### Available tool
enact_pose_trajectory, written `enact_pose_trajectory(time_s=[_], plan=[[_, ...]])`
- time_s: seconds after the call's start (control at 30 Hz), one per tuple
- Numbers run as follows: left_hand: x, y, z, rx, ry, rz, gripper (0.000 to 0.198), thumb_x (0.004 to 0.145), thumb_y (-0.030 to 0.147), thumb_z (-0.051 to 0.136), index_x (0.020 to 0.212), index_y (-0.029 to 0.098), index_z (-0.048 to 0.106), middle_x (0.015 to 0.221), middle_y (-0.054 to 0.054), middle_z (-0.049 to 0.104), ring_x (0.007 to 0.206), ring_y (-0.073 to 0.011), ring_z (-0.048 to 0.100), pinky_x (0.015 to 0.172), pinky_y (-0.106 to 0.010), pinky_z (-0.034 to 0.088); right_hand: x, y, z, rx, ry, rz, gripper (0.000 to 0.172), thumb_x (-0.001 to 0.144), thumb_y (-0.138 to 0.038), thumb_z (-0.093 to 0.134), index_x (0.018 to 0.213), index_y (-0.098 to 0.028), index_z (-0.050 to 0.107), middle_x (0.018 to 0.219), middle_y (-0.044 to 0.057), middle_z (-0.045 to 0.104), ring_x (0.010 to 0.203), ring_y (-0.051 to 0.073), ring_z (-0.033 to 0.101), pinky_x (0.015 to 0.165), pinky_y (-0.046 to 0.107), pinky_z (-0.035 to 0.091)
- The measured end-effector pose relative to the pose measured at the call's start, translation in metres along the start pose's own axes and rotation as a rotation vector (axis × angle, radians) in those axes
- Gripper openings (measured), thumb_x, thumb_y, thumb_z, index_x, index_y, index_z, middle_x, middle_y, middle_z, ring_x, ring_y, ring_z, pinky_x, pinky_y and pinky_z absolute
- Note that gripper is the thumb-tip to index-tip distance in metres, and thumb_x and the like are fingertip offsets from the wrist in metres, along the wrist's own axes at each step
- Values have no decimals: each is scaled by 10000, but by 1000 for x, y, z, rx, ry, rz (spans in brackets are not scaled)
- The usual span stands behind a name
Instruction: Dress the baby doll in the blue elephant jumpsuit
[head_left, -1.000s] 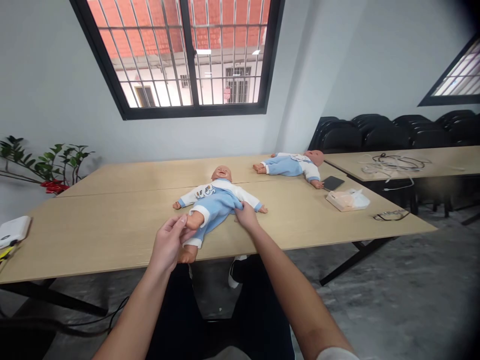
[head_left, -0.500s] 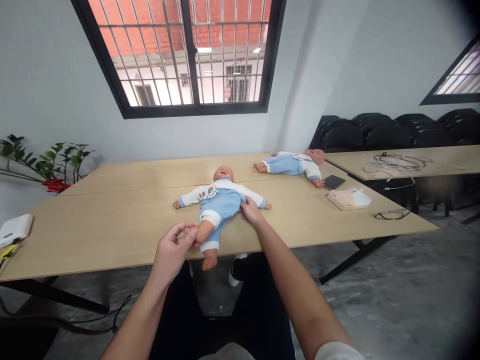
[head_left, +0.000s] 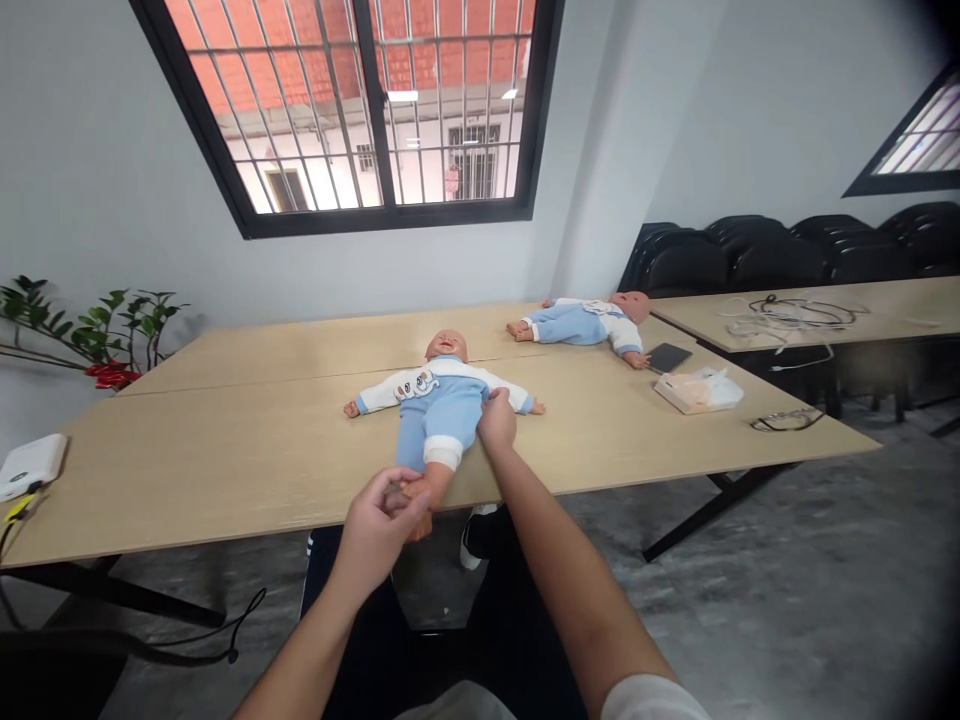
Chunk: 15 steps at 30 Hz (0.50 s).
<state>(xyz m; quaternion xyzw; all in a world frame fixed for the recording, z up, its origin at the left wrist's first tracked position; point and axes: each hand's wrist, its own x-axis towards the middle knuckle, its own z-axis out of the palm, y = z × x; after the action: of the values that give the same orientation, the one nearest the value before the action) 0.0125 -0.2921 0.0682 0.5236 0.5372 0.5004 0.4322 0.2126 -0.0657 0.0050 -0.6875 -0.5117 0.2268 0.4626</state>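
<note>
A baby doll (head_left: 439, 400) in a blue and white suit lies on its back on the wooden table (head_left: 225, 450), head away from me, arms spread. My left hand (head_left: 382, 525) is closed round the doll's feet at the table's near edge. My right hand (head_left: 497, 420) rests on the doll's side by its hip, fingers curled onto the blue cloth. The doll's legs lie straight and together, pointing at me.
A second doll (head_left: 589, 322) in the same suit lies at the far right of the table. Near it are a dark tablet (head_left: 669, 356), a tissue pack (head_left: 699, 389) and glasses (head_left: 786, 420). A white device (head_left: 30, 465) sits far left, a plant (head_left: 97, 335) behind. Cables (head_left: 787, 315) lie on another table.
My left hand slid down from the doll's bent knee to its feet, and the raised leg came down straight. My right hand stayed at the doll's hip.
</note>
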Motion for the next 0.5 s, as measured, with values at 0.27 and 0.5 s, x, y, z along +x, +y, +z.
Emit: enact_pose_trajectory(time_s=[0.27, 0.5], plan=[[-10, -10, 57, 608, -26, 432, 219, 913, 431, 687, 1014, 237, 683, 978, -36, 706, 861, -198, 684, 732, -314, 513, 2, 14, -10, 319, -204, -178, 459, 966, -600, 388, 898, -227, 647, 878, 56, 706, 872, 246, 617, 844, 349, 486], [-7, -26, 81, 909, -39, 571, 194, 937, 427, 675, 984, 239, 682, 888, 1, 701, 781, -175, 672, 641, -308, 402, 6, 23, -12, 490, -248, -194, 525, 892, -681, 484, 1002, -191, 637, 943, 59, 686, 899, 223, 608, 881, 362, 508]])
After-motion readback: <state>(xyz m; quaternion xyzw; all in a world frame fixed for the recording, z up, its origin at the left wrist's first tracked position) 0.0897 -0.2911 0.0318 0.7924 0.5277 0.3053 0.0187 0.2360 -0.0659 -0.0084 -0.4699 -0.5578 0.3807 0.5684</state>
